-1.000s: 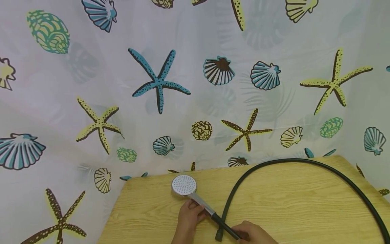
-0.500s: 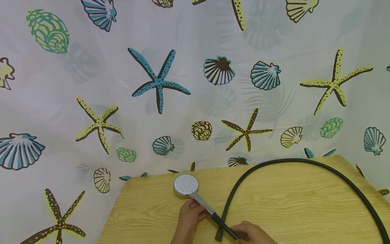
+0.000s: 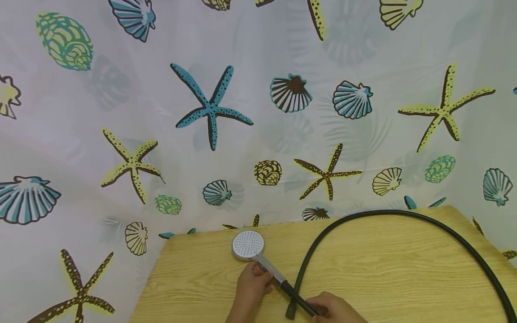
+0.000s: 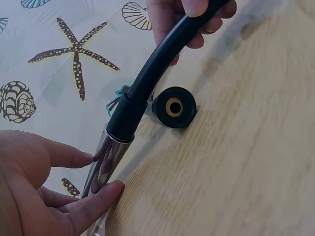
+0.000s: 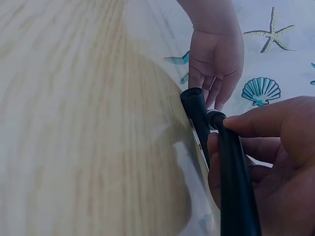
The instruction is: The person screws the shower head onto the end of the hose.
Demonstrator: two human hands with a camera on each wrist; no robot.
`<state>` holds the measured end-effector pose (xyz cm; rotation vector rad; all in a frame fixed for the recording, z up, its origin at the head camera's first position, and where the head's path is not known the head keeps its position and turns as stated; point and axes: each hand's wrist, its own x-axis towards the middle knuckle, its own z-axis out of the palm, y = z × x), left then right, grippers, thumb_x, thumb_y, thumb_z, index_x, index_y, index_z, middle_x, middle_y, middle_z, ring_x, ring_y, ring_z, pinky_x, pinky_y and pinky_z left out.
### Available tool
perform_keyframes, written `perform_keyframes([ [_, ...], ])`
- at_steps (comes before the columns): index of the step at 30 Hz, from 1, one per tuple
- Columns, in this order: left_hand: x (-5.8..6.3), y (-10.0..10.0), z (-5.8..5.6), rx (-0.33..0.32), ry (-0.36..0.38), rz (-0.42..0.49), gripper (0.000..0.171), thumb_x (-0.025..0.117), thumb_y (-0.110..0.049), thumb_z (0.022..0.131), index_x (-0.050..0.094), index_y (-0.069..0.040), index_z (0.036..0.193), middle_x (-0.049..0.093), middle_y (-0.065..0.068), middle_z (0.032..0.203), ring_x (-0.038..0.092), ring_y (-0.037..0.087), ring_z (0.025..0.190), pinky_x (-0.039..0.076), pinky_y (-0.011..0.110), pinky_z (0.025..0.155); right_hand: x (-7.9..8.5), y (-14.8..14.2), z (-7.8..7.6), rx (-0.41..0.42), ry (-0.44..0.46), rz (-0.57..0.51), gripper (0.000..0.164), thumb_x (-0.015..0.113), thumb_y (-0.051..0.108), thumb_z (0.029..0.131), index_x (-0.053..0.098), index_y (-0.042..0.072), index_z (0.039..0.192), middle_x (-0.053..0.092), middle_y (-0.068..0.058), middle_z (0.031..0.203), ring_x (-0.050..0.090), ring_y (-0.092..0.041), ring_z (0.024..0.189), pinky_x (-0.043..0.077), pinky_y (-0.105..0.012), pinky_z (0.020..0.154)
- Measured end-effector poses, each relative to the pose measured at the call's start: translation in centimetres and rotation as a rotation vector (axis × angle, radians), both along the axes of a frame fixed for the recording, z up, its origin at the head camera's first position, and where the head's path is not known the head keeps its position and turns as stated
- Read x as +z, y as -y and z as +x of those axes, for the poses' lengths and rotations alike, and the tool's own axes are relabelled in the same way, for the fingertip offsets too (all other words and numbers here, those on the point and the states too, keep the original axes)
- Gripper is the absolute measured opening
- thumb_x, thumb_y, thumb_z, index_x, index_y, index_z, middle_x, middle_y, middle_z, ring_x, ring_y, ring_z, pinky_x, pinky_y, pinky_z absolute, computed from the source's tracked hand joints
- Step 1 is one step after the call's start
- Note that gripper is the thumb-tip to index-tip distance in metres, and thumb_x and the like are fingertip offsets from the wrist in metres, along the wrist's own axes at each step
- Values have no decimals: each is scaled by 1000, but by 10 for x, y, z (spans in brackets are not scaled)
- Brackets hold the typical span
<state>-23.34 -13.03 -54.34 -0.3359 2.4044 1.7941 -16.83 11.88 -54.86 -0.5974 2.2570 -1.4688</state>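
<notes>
A chrome shower head [image 3: 248, 245] with a white spray face points up above the wooden table in the head view. My left hand [image 3: 251, 285] pinches its chrome handle [image 4: 109, 160] between thumb and fingers. A black hose [image 4: 155, 73] meets the handle's lower end through a wider black collar [image 4: 125, 118]. Below that joint, my right hand [image 5: 280, 152] grips the hose with the thumb on top. Behind this stretch lies a loose black hose end [image 4: 174, 108], its round opening showing a brass-coloured ring inside. The lower part of the gripped hose runs out of the head view.
A long black hose [image 3: 387, 211] arcs across the right side of the wood-grain table [image 3: 194, 269] and leaves at the right edge. Behind the table hangs a white curtain [image 3: 250, 134] printed with shells and starfish.
The shower head has shifted slightly to the right and turned a little. Both hands keep their hold in nearly the same places. The long hose has not moved.
</notes>
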Motion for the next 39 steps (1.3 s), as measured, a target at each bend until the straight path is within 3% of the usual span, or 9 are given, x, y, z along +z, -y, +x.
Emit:
perform_keyframes([
  [4,1,0,-1,-17,-62,-171,63,73,-11,87,48,6,142,62,15,105,64,17,78,61,32,65,-1,0,0,1,-7,-10,33,66,7,92,66,-7,123,62,-7,99,57,-5,83,51,-15,69],
  [8,3,-3,3,-32,-156,-364,57,77,-14,83,58,3,134,61,16,115,64,27,99,59,44,84,-1,1,0,3,-3,-21,33,66,6,92,66,-8,123,62,-7,98,57,-5,83,50,-15,69],
  [11,4,-6,7,-62,-219,-449,48,76,-11,83,63,-2,128,59,16,125,58,36,119,53,53,102,1,2,0,4,12,-22,34,66,5,92,66,-8,123,61,-7,97,57,-7,84,50,-14,69],
  [15,6,-9,13,-158,-340,-539,36,72,-1,82,70,-6,118,62,16,131,57,39,127,50,56,106,3,5,1,-7,44,-16,34,66,6,93,66,-7,124,61,-6,96,59,-12,87,53,-18,72],
  [19,6,-9,18,-265,-435,-550,35,66,5,83,73,-9,114,66,11,129,59,38,128,51,55,107,4,6,2,-17,64,-14,33,67,6,93,67,-5,123,61,-6,97,62,-16,90,58,-27,76],
  [24,5,-9,22,-357,-456,-516,38,60,8,82,76,-14,108,68,6,126,51,39,137,44,60,113,4,6,2,-13,60,-13,33,67,7,93,66,-5,124,61,-7,98,64,-18,91,61,-32,78],
  [30,5,-11,26,-424,-417,-531,36,59,5,83,78,-19,102,72,-2,122,52,35,138,43,61,113,2,6,2,3,47,-21,34,66,8,94,66,-5,125,62,-7,99,64,-16,91,61,-33,79],
  [39,3,-10,28,-495,-518,-590,34,59,7,84,78,-16,99,74,-2,115,58,34,132,47,56,111,0,6,1,26,31,-49,33,66,7,94,66,-5,125,61,-7,99,63,-10,89,59,-24,77],
])
